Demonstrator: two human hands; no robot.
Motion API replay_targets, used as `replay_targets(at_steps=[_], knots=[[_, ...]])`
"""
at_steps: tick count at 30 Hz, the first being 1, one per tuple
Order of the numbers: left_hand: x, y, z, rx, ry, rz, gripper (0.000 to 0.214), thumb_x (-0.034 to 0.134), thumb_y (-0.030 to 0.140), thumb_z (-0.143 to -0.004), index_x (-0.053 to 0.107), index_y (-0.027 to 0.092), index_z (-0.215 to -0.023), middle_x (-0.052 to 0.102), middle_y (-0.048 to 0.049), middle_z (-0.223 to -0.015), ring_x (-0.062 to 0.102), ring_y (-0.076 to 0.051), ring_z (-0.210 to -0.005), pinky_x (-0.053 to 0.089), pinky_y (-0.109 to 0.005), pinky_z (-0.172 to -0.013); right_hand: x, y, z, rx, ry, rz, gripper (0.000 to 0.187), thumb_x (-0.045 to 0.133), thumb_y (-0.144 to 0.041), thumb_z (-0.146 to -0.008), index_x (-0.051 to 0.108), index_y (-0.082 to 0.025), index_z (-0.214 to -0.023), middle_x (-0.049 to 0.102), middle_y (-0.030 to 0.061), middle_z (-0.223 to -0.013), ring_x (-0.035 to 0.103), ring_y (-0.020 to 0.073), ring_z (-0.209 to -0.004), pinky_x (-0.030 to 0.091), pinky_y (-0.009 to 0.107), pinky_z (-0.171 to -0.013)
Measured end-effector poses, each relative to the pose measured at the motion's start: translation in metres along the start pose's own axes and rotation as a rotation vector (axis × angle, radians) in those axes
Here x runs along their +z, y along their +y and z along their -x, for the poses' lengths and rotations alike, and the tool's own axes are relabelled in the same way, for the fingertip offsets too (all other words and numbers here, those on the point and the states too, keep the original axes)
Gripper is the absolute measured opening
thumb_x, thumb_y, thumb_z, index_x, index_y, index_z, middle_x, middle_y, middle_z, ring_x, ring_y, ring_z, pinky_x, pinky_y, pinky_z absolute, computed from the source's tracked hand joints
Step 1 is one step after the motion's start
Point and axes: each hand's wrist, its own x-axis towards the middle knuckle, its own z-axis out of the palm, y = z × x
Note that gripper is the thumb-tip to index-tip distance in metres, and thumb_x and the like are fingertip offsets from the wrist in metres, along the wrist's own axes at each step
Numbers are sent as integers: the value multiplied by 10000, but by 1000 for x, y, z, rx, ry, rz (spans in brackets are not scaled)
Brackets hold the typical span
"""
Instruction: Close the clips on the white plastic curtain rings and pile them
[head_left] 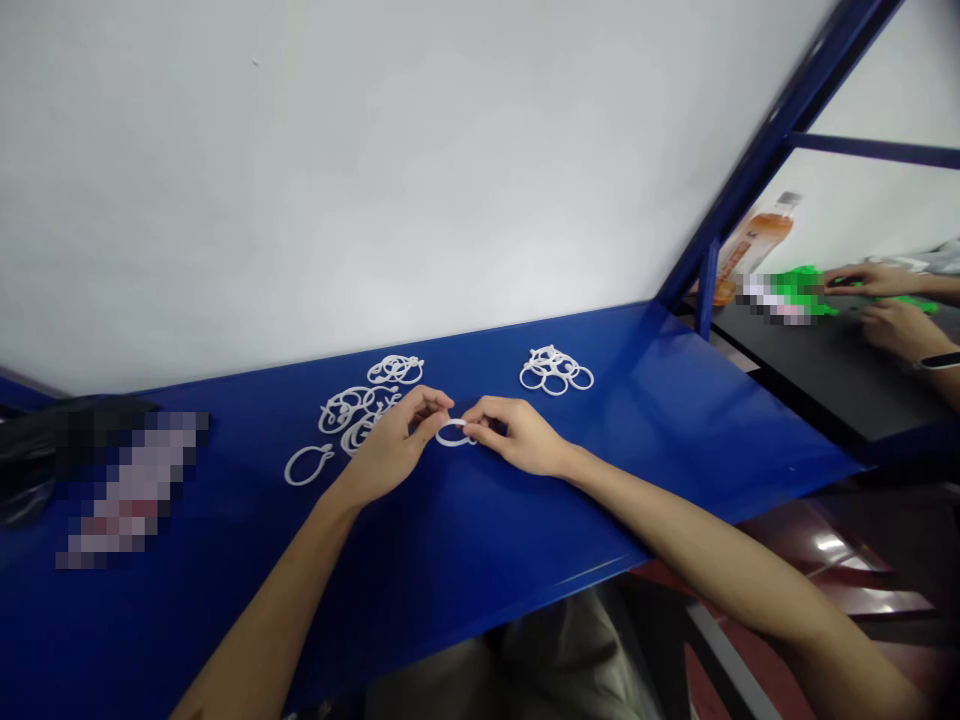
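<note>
A white plastic ring (pixel 455 441) is held between my two hands over the blue table. The fingertips of my left hand (pixel 397 440) are pinched at its upper left edge. On its right side, the thumb and fingers of my right hand (pixel 517 432) grip it. Behind and beside my left hand lies a loose heap of similar white rings (pixel 352 408), partly hidden by that hand. A single ring with a small knob (pixel 304 468) rests left of the heap. Farther back is another small cluster of rings (pixel 395 369).
A separate group of white rings (pixel 555 372) lies right of my hands. A black plastic bag (pixel 45 450) and a blurred-out packet (pixel 139 490) are at the left. Beyond a blue frame post (pixel 706 290), another person's hands (pixel 900 325) work near green pieces and an orange drink bottle (pixel 761 245).
</note>
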Motion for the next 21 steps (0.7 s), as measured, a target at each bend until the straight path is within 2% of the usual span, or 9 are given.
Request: replay_targets(at_steps=[2, 5, 10, 13, 17, 21], knots=[[2, 4, 0, 9, -7, -45, 234, 548, 415, -923, 642, 242, -1050, 689, -2, -886, 629, -155, -781, 494, -298, -719, 1, 0, 0, 60, 16, -74, 189, 608, -342, -953, 690, -171, -960, 675, 0, -790, 588, 116, -678, 458, 242, -658], [7, 7, 1, 5, 10, -116, 182, 580, 391, -905, 681, 251, -961, 687, 28, -761, 602, -136, -658, 461, -274, -634, 2, 3, -1, 142, 12, -224, 214, 598, -354, -957, 685, -170, -1023, 705, 13, -813, 626, 125, -712, 494, 256, -682], [14, 5, -1, -20, 220, -145, 97, 597, 302, -870, 671, 240, -856, 701, 33, -712, 589, -127, -588, 455, -271, -608, 1, 12, -2, 169, 106, -410, 268, 482, -373, -1014, 632, -169, -1105, 705, 29, -856, 637, 106, -678, 545, 264, -681], [14, 5, -1, -56, 292, -144, 112, 590, 321, -876, 657, 233, -856, 713, 27, -717, 611, -134, -595, 460, -276, -616, 2, 14, -2, 131, 78, -411, 226, 491, -307, -1003, 605, -174, -1145, 707, 44, -945, 647, 105, -714, 549, 267, -694], [17, 6, 0, -99, 232, -46, 156, 585, 373, -885, 647, 232, -862, 724, 19, -725, 650, -147, -620, 457, -275, -602, 3, 7, 0, 79, 74, -254, 280, 601, -259, -933, 590, -198, -1206, 678, 45, -1028, 629, 112, -734, 521, 263, -671], [27, 9, 3, -117, 119, 46, 147, 590, 377, -884, 609, 233, -862, 730, 19, -731, 687, -162, -674, 455, -269, -605, 2, 1, 0, 28, 125, -139, 139, 626, -302, -927, 653, -192, -1008, 631, 21, -934, 591, 116, -728, 478, 254, -659]])
